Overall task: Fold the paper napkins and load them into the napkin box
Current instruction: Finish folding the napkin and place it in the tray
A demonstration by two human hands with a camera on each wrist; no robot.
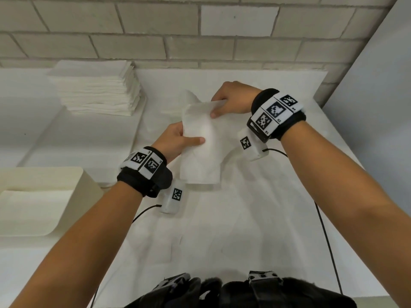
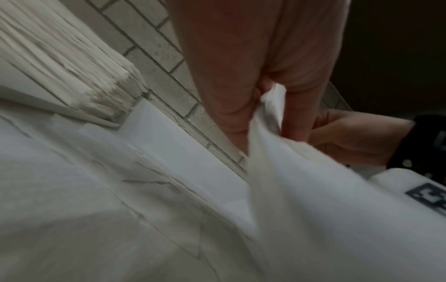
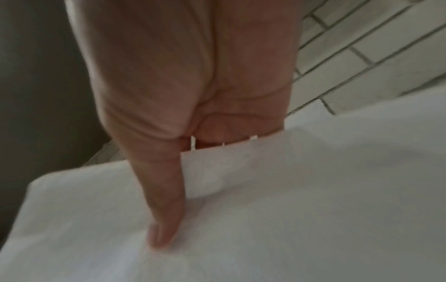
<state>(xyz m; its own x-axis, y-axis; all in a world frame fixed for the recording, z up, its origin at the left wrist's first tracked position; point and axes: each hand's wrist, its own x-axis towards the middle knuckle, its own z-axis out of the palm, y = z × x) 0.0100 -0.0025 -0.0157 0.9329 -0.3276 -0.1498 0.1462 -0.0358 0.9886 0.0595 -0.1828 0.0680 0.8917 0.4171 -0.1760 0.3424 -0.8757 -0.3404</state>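
A person's two bare hands hold a white, soft paper napkin (image 1: 203,138) in the air above a white tabletop (image 1: 255,218), in front of a wall of pale grey brick. The left hand (image 1: 175,141) grips the napkin's left edge, thumb laid across the front of the sheet and the fingers (image 1: 178,127) curled behind it; the left wrist view shows the paper bunched between thumb and fingers (image 2: 217,91). The right hand (image 1: 233,101) pinches the upper right corner, its thumb pressed flat on the sheet, as the right wrist view confirms, with the fingers (image 3: 226,126) tucked behind the paper's top edge. The napkin hangs loosely bent between the two grips, its lower edge just above the tabletop. At the far left, against the wall, stands a tall stack of flat white paper napkins (image 1: 95,87). Nearer, at the left edge, sits a cream-coloured napkin box (image 1: 66,174), well apart from the held sheet. Both wrists wear black bands (image 1: 144,176) carrying black-and-white square markers.
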